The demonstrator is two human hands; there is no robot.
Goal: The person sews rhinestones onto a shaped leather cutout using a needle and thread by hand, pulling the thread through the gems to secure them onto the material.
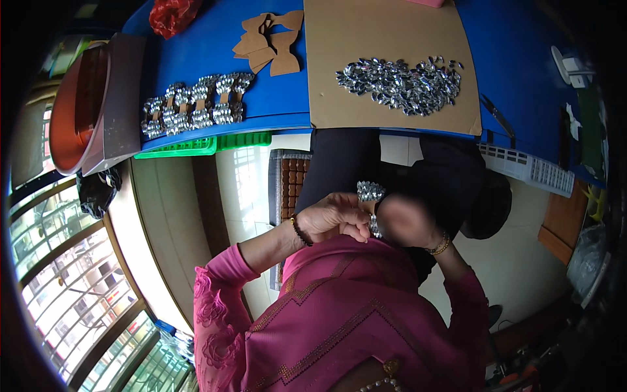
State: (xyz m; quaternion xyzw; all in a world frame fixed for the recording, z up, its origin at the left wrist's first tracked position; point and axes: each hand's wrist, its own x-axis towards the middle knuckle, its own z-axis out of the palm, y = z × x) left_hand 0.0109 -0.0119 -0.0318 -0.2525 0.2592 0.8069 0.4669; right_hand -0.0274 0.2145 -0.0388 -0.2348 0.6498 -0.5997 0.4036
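Observation:
Over my lap, a bow-shaped brown cardboard piece (371, 191) is partly covered with silver gems. My left hand (334, 217) is closed at the left side of this piece, its thumb and fingers pinched against it. On the other side is my right hand (409, 222), so blurred that its fingers cannot be made out. Part of the piece is hidden between the hands. Ahead on the table, a loose pile of silver leaf-shaped gems (406, 85) lies on a flat cardboard sheet (392, 23).
Several gem-covered bow shapes (192, 104) lie in a row on the blue table (277, 98). Bare cardboard cutouts (277, 49) are stacked behind them. A red plastic bag (173, 16) sits at the far left, a dark slim tool (498, 116) at right. Green (241, 141) and white baskets (529, 168) are below the edge.

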